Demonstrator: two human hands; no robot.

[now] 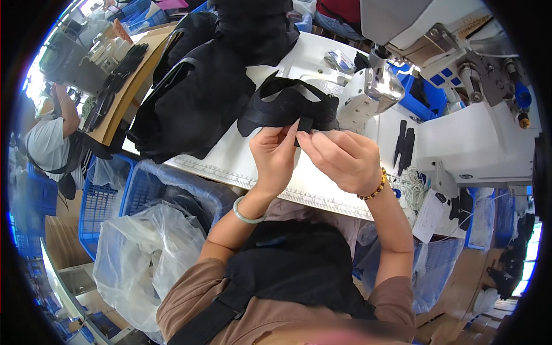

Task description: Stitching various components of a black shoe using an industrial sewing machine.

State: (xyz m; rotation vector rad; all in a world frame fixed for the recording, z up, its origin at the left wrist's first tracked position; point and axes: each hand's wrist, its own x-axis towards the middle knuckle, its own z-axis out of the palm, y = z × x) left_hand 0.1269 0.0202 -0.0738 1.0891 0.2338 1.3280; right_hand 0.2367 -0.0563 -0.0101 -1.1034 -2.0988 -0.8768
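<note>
The left hand (273,158) and right hand (342,158) pinch closed on a black strap (305,124) against a black cloth piece (276,109) over the bench (310,197), seemingly midway, any stitching indiscernible, beside more piled black fabric (201,106).

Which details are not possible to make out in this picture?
Head view:
Black strip: partly covered by the right fingers.
Paper sheet: writing too small.
Light grey machine housing: cut off by the top edge.
Plastic bag: contents blurred by its cloudy folds.
</note>
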